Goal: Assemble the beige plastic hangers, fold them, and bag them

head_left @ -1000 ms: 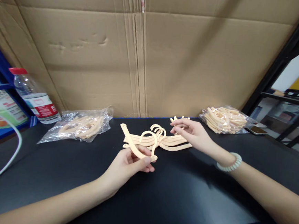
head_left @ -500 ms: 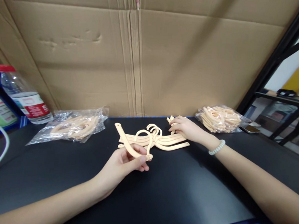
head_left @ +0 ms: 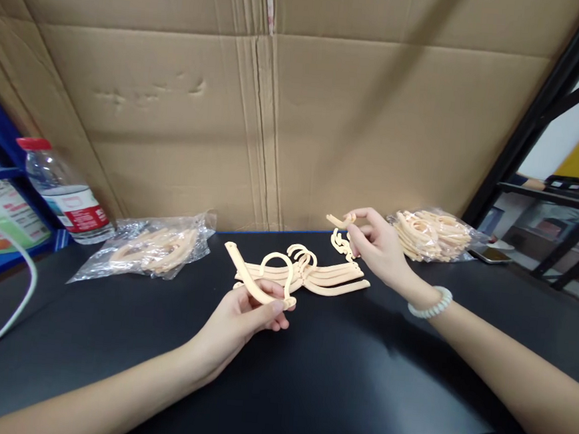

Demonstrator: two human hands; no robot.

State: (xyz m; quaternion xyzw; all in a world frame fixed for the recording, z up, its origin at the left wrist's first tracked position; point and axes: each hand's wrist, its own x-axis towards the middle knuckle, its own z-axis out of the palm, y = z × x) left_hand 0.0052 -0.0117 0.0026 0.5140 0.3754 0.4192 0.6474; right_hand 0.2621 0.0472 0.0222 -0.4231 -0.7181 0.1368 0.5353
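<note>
My left hand (head_left: 246, 317) is closed on a cream plastic hanger arm (head_left: 247, 277) with a hook at its near end, held just above the black tabletop (head_left: 337, 381). Behind it lies a pile of the same cream hangers (head_left: 322, 276), hooks upward. My right hand (head_left: 380, 247) is raised over the pile's right end, with a small cream plastic piece (head_left: 340, 220) pinched between thumb and fingertips. A few more small cream pieces (head_left: 340, 241) lie under that hand. A pale bead bracelet (head_left: 430, 305) is on my right wrist.
A clear bag of cream hangers (head_left: 154, 246) lies at the left, another bag (head_left: 431, 235) at the right. A water bottle with a red cap (head_left: 63, 192) stands far left near a white cable (head_left: 6, 315). A cardboard wall (head_left: 278, 109) closes the back. A phone (head_left: 490, 254) lies beside the right bag.
My right hand has lifted off the small pieces on the table with one of them pinched in its fingers. My left hand has kept hold of the hanger arm, almost still.
</note>
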